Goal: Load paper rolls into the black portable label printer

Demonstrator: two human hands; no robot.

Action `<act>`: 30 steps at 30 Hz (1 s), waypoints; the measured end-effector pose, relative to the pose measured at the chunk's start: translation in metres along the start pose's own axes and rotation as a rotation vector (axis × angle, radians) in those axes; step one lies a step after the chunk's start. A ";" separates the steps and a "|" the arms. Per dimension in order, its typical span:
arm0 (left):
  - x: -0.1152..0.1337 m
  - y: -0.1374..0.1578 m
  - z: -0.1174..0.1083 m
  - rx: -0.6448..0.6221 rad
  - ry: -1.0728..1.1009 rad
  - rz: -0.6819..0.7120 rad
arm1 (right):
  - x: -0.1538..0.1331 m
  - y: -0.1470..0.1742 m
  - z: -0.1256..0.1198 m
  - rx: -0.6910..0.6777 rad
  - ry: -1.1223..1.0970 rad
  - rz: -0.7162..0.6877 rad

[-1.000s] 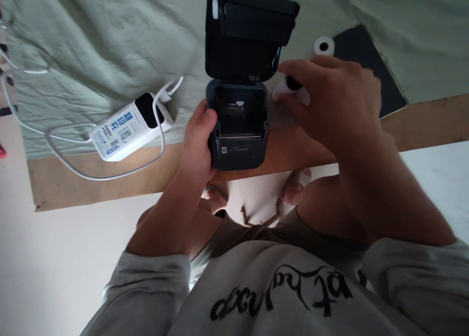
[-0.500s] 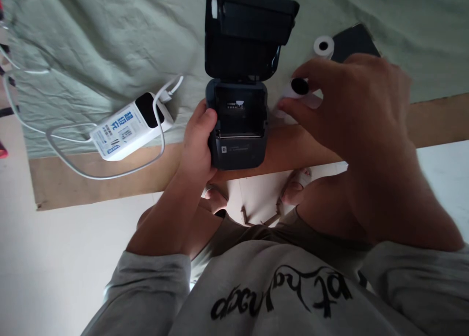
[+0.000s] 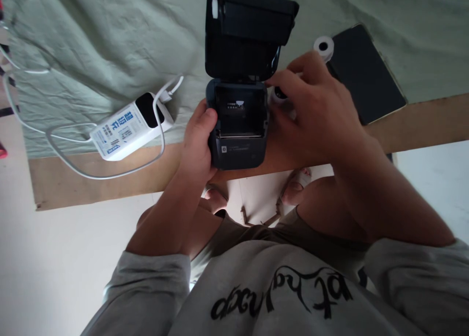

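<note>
A dark label printer (image 3: 240, 155) stands at the table's edge with its black lid (image 3: 245, 43) swung up. Its paper bay is bare, showing a small printed sticker inside. My left hand (image 3: 198, 138) grips the printer's left side, thumb on the rim. Just right of the printer, my right hand (image 3: 318, 106) is closed around a small white paper roll (image 3: 274, 97) with a dark core. My fingers hide most of that roll. A second white paper roll (image 3: 329, 48) rests beyond my right hand, beside a dark tablet-like slab (image 3: 366, 72).
A white block with a black end (image 3: 124, 131) and blue lettering lies on the left, a white cable (image 3: 106, 176) looping over it and past the table edge. Wrinkled green cloth (image 3: 110, 33) covers the table behind a bare brown edge strip (image 3: 73, 182).
My right hand has moved left with the paper roll, right up to the printer's side. More of the dark slab now shows. My left hand and the printer have stayed put.
</note>
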State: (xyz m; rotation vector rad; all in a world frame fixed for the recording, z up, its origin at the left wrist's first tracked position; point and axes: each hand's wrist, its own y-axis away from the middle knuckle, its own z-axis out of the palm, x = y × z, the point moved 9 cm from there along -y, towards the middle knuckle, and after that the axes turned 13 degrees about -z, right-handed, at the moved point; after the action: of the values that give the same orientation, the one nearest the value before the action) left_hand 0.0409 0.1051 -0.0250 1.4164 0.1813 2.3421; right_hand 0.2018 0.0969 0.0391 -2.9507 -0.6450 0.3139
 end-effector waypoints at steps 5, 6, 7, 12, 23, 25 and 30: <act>-0.002 0.000 -0.001 0.036 -0.039 -0.003 | 0.007 0.001 -0.002 0.055 -0.043 0.074; -0.002 0.000 -0.001 0.031 -0.021 0.002 | 0.008 0.001 -0.003 0.084 -0.075 0.071; -0.002 0.000 0.000 0.021 0.000 0.005 | 0.009 0.000 -0.003 0.111 -0.110 0.065; -0.002 -0.001 0.000 -0.012 0.063 0.015 | 0.009 -0.006 0.008 0.135 -0.215 -0.016; -0.009 -0.007 -0.003 -0.035 0.067 0.001 | 0.011 -0.002 0.013 0.254 -0.233 -0.042; -0.008 -0.007 -0.004 -0.017 0.073 0.011 | 0.011 -0.001 0.011 0.292 -0.277 -0.049; -0.007 -0.004 -0.003 -0.001 0.041 -0.031 | 0.017 0.003 0.002 0.357 -0.316 0.014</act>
State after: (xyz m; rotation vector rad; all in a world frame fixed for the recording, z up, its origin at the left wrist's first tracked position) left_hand 0.0425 0.1065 -0.0335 1.3559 0.2118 2.3465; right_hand 0.2174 0.1016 0.0343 -2.5841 -0.5324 0.8161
